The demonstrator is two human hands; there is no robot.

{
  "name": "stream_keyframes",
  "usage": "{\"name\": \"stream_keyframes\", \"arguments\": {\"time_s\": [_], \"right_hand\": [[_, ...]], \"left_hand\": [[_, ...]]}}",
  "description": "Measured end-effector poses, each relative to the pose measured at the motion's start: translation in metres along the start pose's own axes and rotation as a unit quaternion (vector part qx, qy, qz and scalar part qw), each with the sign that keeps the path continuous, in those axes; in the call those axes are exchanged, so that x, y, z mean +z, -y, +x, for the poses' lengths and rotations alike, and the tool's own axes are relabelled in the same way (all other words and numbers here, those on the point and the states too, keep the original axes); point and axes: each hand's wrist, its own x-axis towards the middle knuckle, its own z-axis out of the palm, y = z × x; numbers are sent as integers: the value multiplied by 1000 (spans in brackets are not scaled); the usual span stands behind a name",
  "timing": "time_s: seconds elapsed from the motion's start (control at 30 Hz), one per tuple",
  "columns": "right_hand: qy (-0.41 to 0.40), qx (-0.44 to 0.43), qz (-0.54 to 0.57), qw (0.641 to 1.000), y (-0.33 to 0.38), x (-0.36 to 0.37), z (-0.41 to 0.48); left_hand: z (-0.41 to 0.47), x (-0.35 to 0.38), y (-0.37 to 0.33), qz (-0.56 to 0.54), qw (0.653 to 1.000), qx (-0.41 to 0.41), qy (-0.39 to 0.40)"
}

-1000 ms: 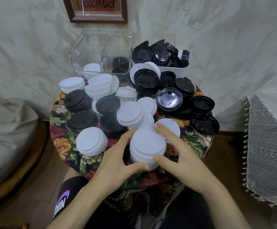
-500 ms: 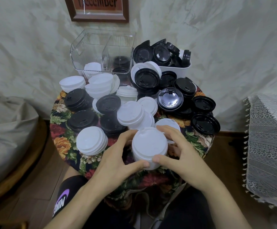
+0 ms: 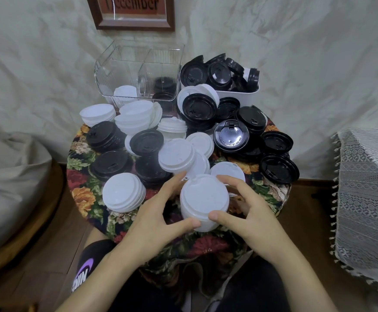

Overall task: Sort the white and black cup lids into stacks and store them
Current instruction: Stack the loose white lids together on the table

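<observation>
The left hand [image 3: 154, 218] and right hand [image 3: 252, 219] curl thumbs and fingers round 1 stack of white lids [image 3: 203, 199] at the near edge of the bench [image 3: 82, 194]. Just left of the left hand stands another white stack [image 3: 123, 192]. Directly beyond the fingertips, tilted white lids [image 3: 176, 155] and black lids [image 3: 146, 143] crowd close; farther beyond, a clear divided bin [image 3: 116, 64] and a white tub [image 3: 237, 95] of black lids stand by the wall.

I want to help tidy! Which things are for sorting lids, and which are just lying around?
For the job: stack of white plastic lids gripped by left hand and right hand; black plastic lids; clear plastic divided box; white plastic tub.
Just there: wooden-framed December sign; white lace cloth.
</observation>
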Motion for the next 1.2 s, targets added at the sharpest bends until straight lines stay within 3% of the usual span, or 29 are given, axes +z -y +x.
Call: {"name": "stream_keyframes", "arguments": {"time_s": [0.2,0.33,0.4,0.47,0.5,0.57,0.67,0.8,0.9,1.0,1.07,1.2], "right_hand": [[-21,-10,2,1000,-7,8,-2],[24,-19,92,995,-8,0,0],[-35,-29,91,995,-11,-6,7],[-151,-46,-46,986,-22,-14,19],[-172,-56,-136,974,-25,-17,24],[-125,-47,-251,959,-31,-20,34],[-55,-20,-305,951,-36,-22,40],[-92,-7,-264,960,-33,-23,38],[-150,18,-96,984,-20,-27,29],[-130,3,66,989,0,-22,19],[-90,-22,47,995,9,-14,12],[-28,-40,-105,993,15,3,4]], "left_hand": [[4,2,-3,3,1000,-6,18],[7,6,-5,6,1000,-7,12],[7,7,-6,6,1000,-5,2],[7,6,-6,2,1000,-7,-5],[7,6,-7,0,1000,-9,-6],[6,5,-5,0,1000,-6,-11],[5,3,-3,-6,1000,-7,-24],[5,4,-2,13,1000,-9,-21],[5,5,-2,29,1000,-6,-8],[5,5,-2,41,999,-4,-2],[5,5,-3,43,999,-4,-1],[4,5,-4,27,1000,1,-4]]}}
